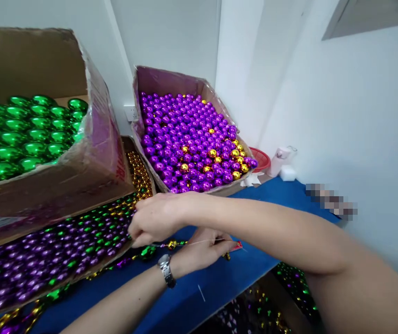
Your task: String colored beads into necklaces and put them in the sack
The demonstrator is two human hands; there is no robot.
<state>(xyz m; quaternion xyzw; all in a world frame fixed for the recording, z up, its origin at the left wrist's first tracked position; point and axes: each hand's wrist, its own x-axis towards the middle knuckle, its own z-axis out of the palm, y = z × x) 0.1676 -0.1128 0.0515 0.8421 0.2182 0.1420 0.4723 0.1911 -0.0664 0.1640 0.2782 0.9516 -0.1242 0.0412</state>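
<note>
My right arm crosses over my left. My right hand [160,215] is closed, its fingertips on a thin pale thread [202,240] by the low box edge. That thread runs across to my left hand [208,246], which wears a silver wristwatch [166,270]. The left fingers are pinched at a small red piece [238,245], too small to make out. A bead strand [172,244] with a gold bead stretches between the hands, and a larger green bead [148,252] lies left of the watch. Under the left fingertips a small gold bead [227,255] shows.
A carton of large green balls [35,148] stands at left above a box of small purple beads [28,264]. Behind my hands is a carton of purple and gold balls [192,139]. A red basket [259,160] sits at the back of the blue table [220,287].
</note>
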